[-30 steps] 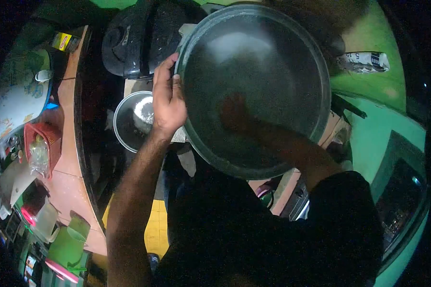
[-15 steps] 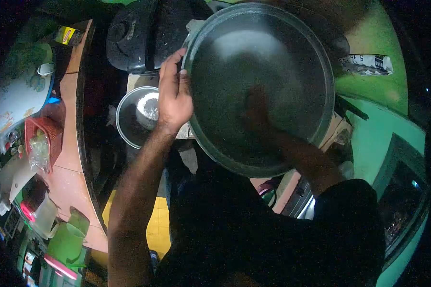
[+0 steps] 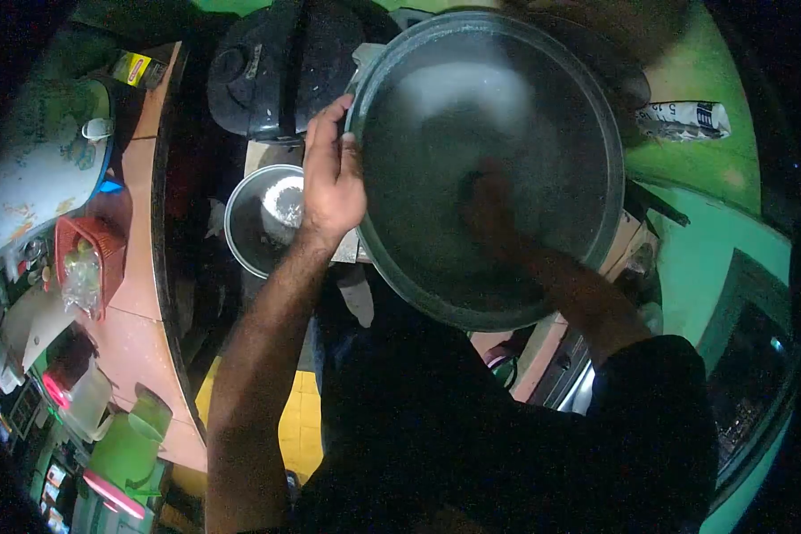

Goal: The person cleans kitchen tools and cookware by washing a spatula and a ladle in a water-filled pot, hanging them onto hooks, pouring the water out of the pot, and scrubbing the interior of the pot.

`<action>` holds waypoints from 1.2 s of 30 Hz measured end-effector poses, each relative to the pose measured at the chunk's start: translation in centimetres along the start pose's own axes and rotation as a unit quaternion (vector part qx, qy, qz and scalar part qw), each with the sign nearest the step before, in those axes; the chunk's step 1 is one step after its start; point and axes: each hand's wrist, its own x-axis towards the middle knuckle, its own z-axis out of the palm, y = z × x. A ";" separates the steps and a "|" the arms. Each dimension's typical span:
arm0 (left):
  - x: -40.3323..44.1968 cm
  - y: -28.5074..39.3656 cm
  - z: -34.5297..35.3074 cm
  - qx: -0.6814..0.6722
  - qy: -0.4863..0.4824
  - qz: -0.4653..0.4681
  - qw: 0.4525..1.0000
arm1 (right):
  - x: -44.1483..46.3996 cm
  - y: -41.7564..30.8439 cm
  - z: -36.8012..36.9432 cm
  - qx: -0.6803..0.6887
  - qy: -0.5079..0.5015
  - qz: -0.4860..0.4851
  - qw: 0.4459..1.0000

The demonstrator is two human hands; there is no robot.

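A large round grey-rimmed basin [image 3: 587,169] fills the upper middle of the head view. Its inside is dim and hazy, with a pale patch near the far side. My left hand [image 3: 336,182] grips the basin's left rim, thumb and fingers against the edge. My right hand [image 3: 491,198] is over the middle of the basin, the forearm crossing its near right rim. It looks dark and smeared, so I cannot make out its fingers or anything in them. Left of my left hand sits a smaller metal bowl [image 3: 249,236] with a bright white patch inside.
A dark lidded container [image 3: 258,71] stands behind the bowl. On the left, a tiled counter edge [image 3: 138,276] carries a red basket [image 3: 107,254] with a plastic bag. A printed packet [image 3: 685,120] lies at the right. Yellow floor tiles [image 3: 300,423] show below.
The whole view has shifted slightly, so most things appear a little farther right. My left hand stays on the rim, and my right hand remains over the basin's middle.
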 end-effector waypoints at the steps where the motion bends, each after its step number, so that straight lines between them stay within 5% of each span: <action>1: 0.0 -0.1 0.1 -0.006 0.001 -0.004 1.000 | 0.1 -1.6 1.7 0.025 0.003 -0.068 0.997; 4: 0.1 0.8 -0.2 0.022 0.001 -0.011 1.000 | 5.0 -6.6 2.0 -0.047 0.039 -0.313 0.948; 5: 0.1 0.7 -0.2 0.016 -0.007 -0.005 1.000 | 6.3 -9.1 -2.5 0.018 0.071 -0.325 0.943; 6: 0.1 0.5 -0.2 0.018 -0.011 -0.005 1.000 | 8.5 -8.5 -2.0 -0.041 0.094 -0.353 0.930; 8: 0.0 0.1 0.0 0.004 -0.005 0.001 1.000 | 16.0 -6.0 -1.2 -0.107 0.313 -0.392 0.858; 10: 0.0 0.0 -0.1 -0.003 -0.007 0.000 1.000 | 18.3 -3.2 -4.9 -0.174 0.377 -0.417 0.808; 13: 0.0 0.0 0.0 0.001 -0.010 -0.015 1.000 | 17.9 0.4 -14.6 -0.321 -0.022 -0.327 0.889; 19: -0.1 -0.1 0.1 -0.017 -0.007 -0.018 1.000 | 1.1 3.8 -18.3 -0.199 -0.339 -0.073 0.917; 22: -0.2 -0.6 0.2 -0.031 0.001 0.000 1.000 | -4.4 0.7 -16.9 -0.091 -0.392 -0.043 0.915; 30: 0.0 0.1 -0.2 0.010 0.009 0.006 1.000 | 3.4 -13.9 -4.7 -0.051 -0.069 -0.283 0.955; 36: 0.2 -0.4 0.2 0.001 0.000 0.005 1.000 | 15.5 -9.4 -6.8 -0.069 0.101 -0.182 0.976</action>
